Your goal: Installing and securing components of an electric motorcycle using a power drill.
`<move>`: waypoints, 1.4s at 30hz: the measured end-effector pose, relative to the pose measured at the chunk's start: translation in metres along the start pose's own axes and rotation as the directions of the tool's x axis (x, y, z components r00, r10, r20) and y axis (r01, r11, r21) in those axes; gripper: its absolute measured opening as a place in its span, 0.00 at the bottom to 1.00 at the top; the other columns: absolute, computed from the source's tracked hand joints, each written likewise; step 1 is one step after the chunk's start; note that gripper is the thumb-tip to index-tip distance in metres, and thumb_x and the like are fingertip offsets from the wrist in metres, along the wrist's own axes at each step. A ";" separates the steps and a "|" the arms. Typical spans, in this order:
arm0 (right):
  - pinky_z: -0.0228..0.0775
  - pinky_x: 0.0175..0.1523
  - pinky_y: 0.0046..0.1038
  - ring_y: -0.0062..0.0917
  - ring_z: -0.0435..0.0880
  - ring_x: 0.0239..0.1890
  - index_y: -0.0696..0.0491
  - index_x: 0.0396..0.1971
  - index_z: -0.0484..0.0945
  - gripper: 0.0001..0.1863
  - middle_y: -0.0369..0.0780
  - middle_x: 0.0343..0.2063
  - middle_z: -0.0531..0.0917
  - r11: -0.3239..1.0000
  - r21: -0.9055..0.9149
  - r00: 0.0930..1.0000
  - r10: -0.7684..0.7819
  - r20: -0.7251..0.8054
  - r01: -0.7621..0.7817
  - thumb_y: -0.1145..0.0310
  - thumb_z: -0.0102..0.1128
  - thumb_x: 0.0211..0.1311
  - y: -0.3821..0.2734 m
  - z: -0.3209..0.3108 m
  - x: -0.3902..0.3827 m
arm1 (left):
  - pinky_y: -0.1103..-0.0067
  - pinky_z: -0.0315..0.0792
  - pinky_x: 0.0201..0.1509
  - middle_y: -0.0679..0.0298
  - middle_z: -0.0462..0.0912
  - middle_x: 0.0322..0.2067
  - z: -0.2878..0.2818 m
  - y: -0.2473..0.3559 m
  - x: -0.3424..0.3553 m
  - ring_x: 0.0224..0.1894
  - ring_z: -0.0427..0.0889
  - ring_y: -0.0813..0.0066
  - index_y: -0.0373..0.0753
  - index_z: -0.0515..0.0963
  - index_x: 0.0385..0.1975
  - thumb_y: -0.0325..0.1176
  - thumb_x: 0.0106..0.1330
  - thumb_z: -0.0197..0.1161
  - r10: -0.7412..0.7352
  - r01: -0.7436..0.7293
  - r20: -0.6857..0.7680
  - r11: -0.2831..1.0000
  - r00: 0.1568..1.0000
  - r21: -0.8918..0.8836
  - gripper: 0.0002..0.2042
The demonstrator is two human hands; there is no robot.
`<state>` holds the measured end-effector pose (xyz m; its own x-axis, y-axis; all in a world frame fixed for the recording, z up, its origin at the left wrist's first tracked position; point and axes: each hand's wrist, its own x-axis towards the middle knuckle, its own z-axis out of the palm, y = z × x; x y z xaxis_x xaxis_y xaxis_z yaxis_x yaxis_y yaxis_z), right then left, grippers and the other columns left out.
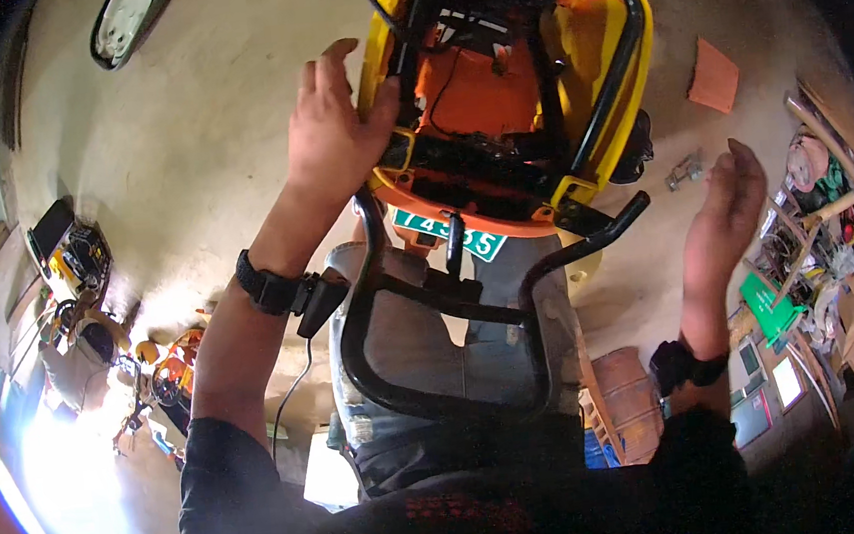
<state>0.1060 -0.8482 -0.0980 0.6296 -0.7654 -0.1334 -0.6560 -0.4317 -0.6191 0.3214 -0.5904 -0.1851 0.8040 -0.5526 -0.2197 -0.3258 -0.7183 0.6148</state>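
Left-hand grip [336, 134]: fingers apart, thumb lying over the edge of the yellow side panel [376, 55] on a motorbike's tail section [504, 225]. How firmly it presses cannot be told. The right hand [728, 198] is raised to the right of the tail section, clear of it, loosely bent and with nothing visible in it.

The tail section sits directly ahead of the wearer. With one hand at its edge and no fingers visibly wrapped around it, a pull could probably slip off the panel. From the left wrist device [321, 300] hangs a cord [301, 382]; swinging inward, it might snag on the black tubular rack [471, 310], which juts from the tail section toward the wearer's legs.

Inside the tail section is an open cavity holding an orange liner [483, 92], a thin dark cable and shadowed bars. The cable looks loose enough to be caught or pinched. Left of the tail section, farther off on the floor [223, 92], lies a shallow pale shell [127, 28] with a black rim; its small contents are unclear. Right of the tail section lies a flat orange piece [713, 76].
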 end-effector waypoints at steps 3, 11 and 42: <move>0.67 0.47 0.27 0.23 0.74 0.39 0.61 0.53 0.61 0.22 0.41 0.43 0.71 0.843 0.273 0.885 0.451 0.112 -0.464 0.63 0.49 0.64 0.029 0.011 -0.025 | 0.68 0.70 0.33 0.55 0.72 0.30 0.005 0.000 0.004 0.28 0.73 0.59 0.37 0.66 0.47 0.37 0.55 0.61 -0.034 0.032 -0.027 0.997 0.999 -0.070 0.22; 0.64 0.45 0.30 0.31 0.74 0.37 0.62 0.43 0.66 0.18 0.48 0.33 0.75 0.905 0.194 0.925 0.378 0.039 -0.378 0.59 0.45 0.66 0.028 0.068 -0.044 | 0.73 0.65 0.25 0.60 0.68 0.20 0.010 0.007 0.006 0.20 0.68 0.69 0.36 0.68 0.42 0.41 0.56 0.62 -0.128 0.127 -0.054 0.992 0.990 -0.028 0.20; 0.65 0.43 0.27 0.27 0.73 0.35 0.63 0.41 0.67 0.19 0.44 0.33 0.74 0.868 0.138 0.857 0.494 -0.149 -0.477 0.59 0.39 0.68 0.027 0.091 -0.037 | 0.86 0.62 0.29 0.71 0.69 0.21 0.002 0.000 0.011 0.24 0.65 0.84 0.37 0.72 0.39 0.44 0.69 0.44 -0.438 0.472 0.230 0.591 0.869 -0.654 0.16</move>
<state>0.1025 -0.7878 -0.1801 0.1534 -0.9400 -0.3048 -0.8125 0.0556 -0.5804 0.3290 -0.5971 -0.1892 0.7268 -0.2627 -0.6346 0.5120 -0.4087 0.7555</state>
